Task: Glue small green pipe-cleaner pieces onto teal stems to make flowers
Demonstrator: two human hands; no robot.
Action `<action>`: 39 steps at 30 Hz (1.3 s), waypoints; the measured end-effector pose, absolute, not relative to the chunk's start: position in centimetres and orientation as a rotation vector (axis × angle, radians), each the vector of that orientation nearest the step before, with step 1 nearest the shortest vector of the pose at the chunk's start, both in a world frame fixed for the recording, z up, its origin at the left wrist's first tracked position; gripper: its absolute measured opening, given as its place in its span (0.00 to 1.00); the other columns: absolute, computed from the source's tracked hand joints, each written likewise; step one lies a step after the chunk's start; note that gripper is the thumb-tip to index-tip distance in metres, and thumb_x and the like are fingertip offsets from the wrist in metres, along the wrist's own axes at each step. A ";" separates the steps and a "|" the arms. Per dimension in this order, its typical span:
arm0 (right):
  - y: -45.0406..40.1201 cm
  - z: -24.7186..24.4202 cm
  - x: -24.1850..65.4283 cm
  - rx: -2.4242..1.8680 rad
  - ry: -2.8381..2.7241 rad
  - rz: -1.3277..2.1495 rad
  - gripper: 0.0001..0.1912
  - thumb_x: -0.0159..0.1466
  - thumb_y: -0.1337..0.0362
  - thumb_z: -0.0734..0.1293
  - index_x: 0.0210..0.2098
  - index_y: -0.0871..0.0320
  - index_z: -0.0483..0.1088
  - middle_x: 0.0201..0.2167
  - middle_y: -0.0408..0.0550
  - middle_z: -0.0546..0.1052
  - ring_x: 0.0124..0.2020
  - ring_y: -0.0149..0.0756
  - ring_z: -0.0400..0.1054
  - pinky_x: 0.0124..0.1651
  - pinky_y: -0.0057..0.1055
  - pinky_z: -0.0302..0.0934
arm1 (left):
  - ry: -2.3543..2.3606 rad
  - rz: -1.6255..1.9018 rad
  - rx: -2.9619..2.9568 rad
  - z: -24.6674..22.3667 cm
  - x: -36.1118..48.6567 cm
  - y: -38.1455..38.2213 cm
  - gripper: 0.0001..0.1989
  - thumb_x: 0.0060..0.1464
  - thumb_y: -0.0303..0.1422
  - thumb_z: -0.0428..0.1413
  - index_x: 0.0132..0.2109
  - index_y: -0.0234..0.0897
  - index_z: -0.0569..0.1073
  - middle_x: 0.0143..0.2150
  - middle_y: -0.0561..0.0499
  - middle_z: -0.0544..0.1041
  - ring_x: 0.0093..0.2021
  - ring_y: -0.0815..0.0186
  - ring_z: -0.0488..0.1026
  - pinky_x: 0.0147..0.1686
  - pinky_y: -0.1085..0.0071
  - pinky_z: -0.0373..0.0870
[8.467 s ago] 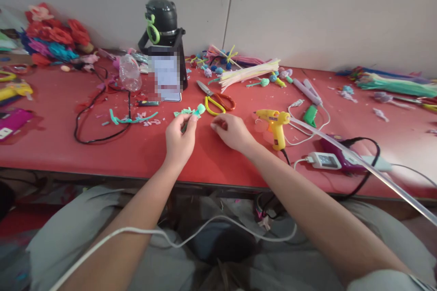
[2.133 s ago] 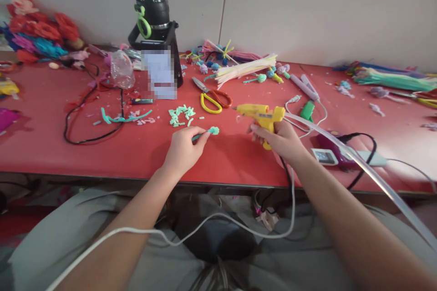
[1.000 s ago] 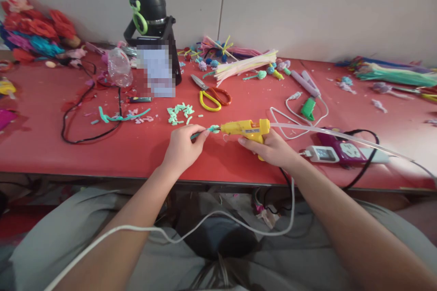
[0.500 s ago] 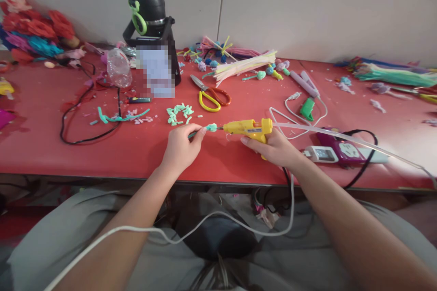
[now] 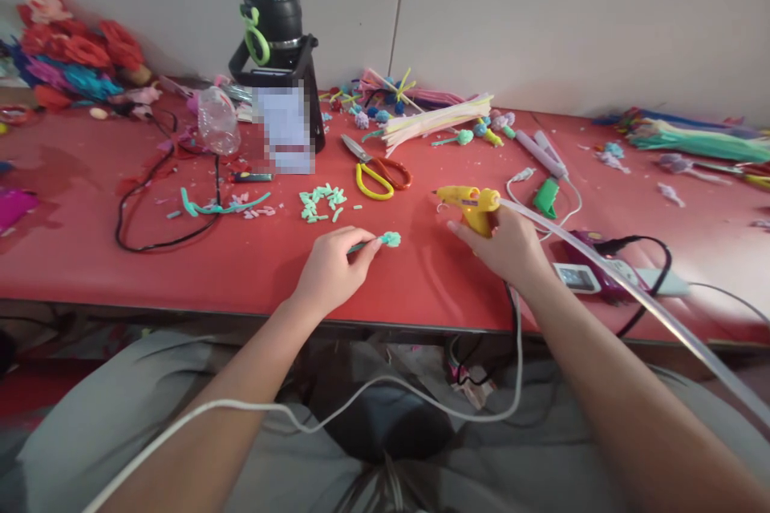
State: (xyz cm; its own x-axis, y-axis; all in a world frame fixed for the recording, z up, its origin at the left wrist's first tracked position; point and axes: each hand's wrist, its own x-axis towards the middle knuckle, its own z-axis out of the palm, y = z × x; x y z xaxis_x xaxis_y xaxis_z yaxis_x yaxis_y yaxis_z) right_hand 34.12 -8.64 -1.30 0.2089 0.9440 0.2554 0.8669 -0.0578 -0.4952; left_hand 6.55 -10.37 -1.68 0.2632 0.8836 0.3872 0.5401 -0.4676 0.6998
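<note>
Between the thumb and fingers of my left hand [image 5: 337,268] is a mint-green pipe-cleaner flower [image 5: 391,239], its bunched head pointing right. My right hand [image 5: 505,248] is wrapped round a yellow hot glue gun [image 5: 472,204], nozzle to the left and apart from the flower. A long clear glue stick [image 5: 626,292] sticks out of the gun's back end. Just beyond my left hand lies a pile of short mint-green pipe-cleaner pieces [image 5: 322,203]. Scissors [image 5: 376,175] with one yellow and one red-orange handle lie behind the pile.
On the red table [image 5: 180,276] stand a black flask [image 5: 273,16] and a phone [image 5: 282,128] with a blurred screen. Pipe-cleaner bundles [image 5: 439,120] lie at the back. A purple power strip [image 5: 601,264], lilac flat iron [image 5: 541,152] and white cable [image 5: 391,381] are near my right arm.
The glue gun has pulled back to the right, away from the flower, and its nozzle points slightly upward. My left hand with the flower sits a little lower and further right in view.
</note>
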 end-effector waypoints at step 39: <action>-5.3 -2.4 21.6 -1.237 -1.990 0.726 0.03 0.68 0.66 0.63 0.37 0.56 0.68 0.35 0.50 0.79 0.37 0.40 0.72 0.43 0.37 0.66 | 1.602 1.486 1.871 -0.1 5.0 -7.7 0.08 0.63 0.35 0.57 0.36 0.38 0.74 0.34 0.49 0.81 0.36 0.63 0.77 0.39 0.68 0.70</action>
State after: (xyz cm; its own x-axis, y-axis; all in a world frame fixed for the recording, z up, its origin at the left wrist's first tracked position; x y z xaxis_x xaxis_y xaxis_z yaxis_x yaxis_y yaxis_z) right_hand 21.56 -5.34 -2.42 -0.3218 0.9129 0.2512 0.5367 0.3944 -0.7459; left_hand 5.00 -7.68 -0.14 -0.1336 0.8470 0.5146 0.5764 -0.3560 0.7356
